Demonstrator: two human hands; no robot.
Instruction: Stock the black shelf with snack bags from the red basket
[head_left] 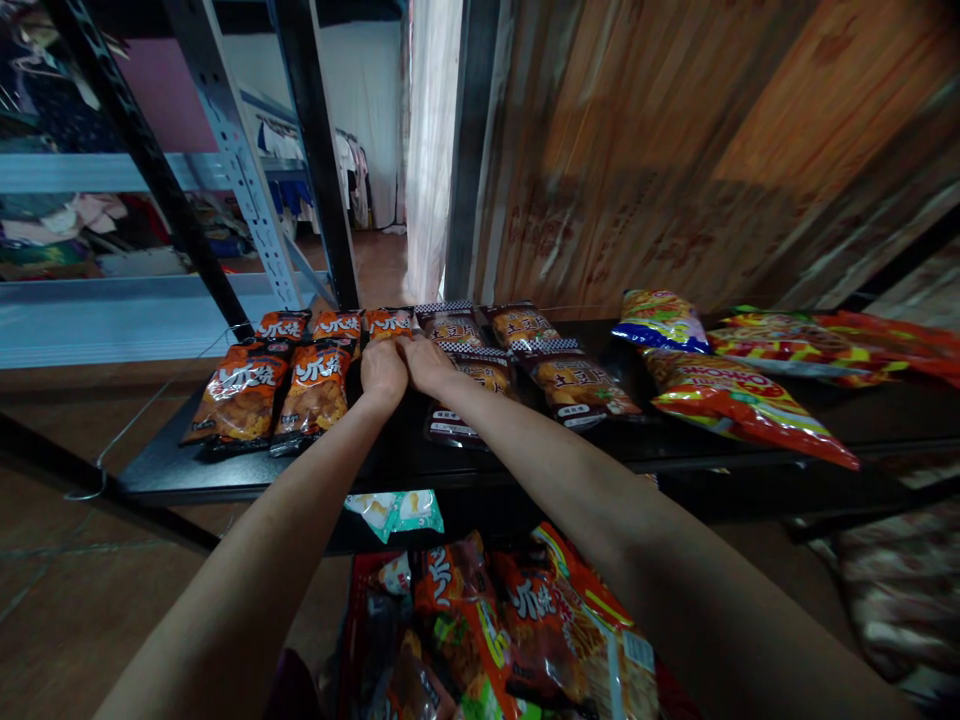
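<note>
Side by side, my left hand (384,372) and my right hand (426,364) reach over a black shelf. Both are closed at the near side of an orange snack bag (390,322) in the back row; their fingertips are mostly hidden. Left of them lie more orange snack bags (313,395), two in front and two behind. Close on the right are brown potato chip bags (577,385), laid in two rows, and my right forearm passes over the front edge of one.
Colourful snack bags (735,395) lie farther right on the black shelf (390,455), one overhanging its front edge. Below, a red container (352,610) holds many packets. Green-white packets (397,512) show on a lower shelf. Black uprights (319,150) and a bent wire (101,465) stand left.
</note>
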